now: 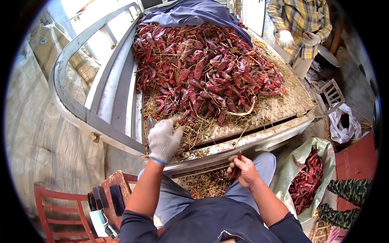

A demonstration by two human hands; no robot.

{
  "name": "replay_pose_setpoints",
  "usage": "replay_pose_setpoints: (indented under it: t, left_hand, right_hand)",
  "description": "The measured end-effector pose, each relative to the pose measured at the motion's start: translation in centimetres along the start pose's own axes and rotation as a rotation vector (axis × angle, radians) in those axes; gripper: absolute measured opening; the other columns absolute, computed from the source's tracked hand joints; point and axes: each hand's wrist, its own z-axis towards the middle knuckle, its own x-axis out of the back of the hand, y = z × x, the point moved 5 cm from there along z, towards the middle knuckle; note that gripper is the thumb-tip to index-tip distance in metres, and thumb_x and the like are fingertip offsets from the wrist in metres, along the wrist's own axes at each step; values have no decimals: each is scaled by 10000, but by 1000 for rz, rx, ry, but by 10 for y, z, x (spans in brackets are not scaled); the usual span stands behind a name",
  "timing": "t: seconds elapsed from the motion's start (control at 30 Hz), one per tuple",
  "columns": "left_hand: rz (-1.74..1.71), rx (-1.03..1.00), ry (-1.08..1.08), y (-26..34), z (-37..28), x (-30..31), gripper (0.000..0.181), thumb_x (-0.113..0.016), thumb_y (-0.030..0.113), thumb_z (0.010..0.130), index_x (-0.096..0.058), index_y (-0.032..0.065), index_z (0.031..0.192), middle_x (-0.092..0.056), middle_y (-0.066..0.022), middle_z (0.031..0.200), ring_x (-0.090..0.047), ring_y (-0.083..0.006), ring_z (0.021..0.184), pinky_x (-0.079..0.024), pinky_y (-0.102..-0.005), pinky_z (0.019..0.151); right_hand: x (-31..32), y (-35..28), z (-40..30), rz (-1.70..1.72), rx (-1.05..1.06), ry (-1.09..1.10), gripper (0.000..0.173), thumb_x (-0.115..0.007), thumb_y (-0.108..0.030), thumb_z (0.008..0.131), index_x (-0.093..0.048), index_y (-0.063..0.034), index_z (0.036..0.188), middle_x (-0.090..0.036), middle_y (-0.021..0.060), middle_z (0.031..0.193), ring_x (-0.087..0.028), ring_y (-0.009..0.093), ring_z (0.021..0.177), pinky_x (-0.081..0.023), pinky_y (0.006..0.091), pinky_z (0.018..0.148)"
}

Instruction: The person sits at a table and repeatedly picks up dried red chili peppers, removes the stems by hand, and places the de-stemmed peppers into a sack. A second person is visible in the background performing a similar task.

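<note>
In my bare right hand (243,170) a dark red dried chili pepper (239,155) is pinched between thumb and fingers, above my right thigh. My left hand (164,139), in a white knitted glove, hovers over the near left corner of the metal-edged platform. Its thumb stands apart from the fingers, with nothing visible between them; the fingertips are blurred. Beside the glove lies a dark pointed blade (150,121), partly hidden by the hand. Beyond it spreads a large heap of dried red chilies (197,73) with stems and stalk bits (197,130) along its near edge.
A grey metal rail (65,97) curves along the left. At my right stands an open woven sack (326,152) of chilies. A wooden chair (60,197) holds phones and a mask. Across, a gloved co-worker (299,27) holds chili; camouflage sleeves (349,191) show at right.
</note>
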Motion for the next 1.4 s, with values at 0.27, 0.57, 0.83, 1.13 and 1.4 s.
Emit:
replay_pose_setpoints:
  t: [0.27,0.57,0.83,1.13,1.4]
  left_hand:
    - [276,-63,-98,-36,42,-41,187,-739,315,827,-784,138,785,-731,-64,871,-693,-313,917,-506,-477,835]
    - [385,-49,11,-42,3,26,160,-713,204,816,-748,62,752,-712,-141,830,-695,-350,821,-541,-480,774]
    - [414,87,60,-28,-31,51,212,-703,248,826,-709,65,719,-687,-140,770,-687,-354,730,-538,-492,687]
    - [-337,255,87,13,-95,34,75,-721,93,870,-730,23,846,-727,-163,838,-713,-333,763,-562,-432,735]
    - [-672,418,-143,30,-123,6,204,-738,37,883,-715,-23,1077,-732,-127,1072,-706,-209,952,-558,-348,880]
  right_hand:
    - [60,41,-9,-89,-21,89,196,-614,-183,1056,-653,-23,1162,-664,35,916,-689,175,777,-570,314,727]
    - [53,41,3,-298,-31,104,152,-633,-181,1034,-674,-44,1083,-622,-12,850,-568,97,670,-463,267,627]
    - [-22,23,7,-542,-18,-20,151,-692,-227,1022,-671,-78,1016,-488,-103,711,-372,6,560,-277,218,495]
    - [-121,-8,27,-470,101,-163,270,-659,-294,1056,-658,-31,1118,-640,3,889,-558,55,706,-434,225,635]
    - [-137,-18,35,-607,208,-340,183,-595,-193,1079,-631,-14,1092,-675,36,894,-612,112,830,-504,294,801]
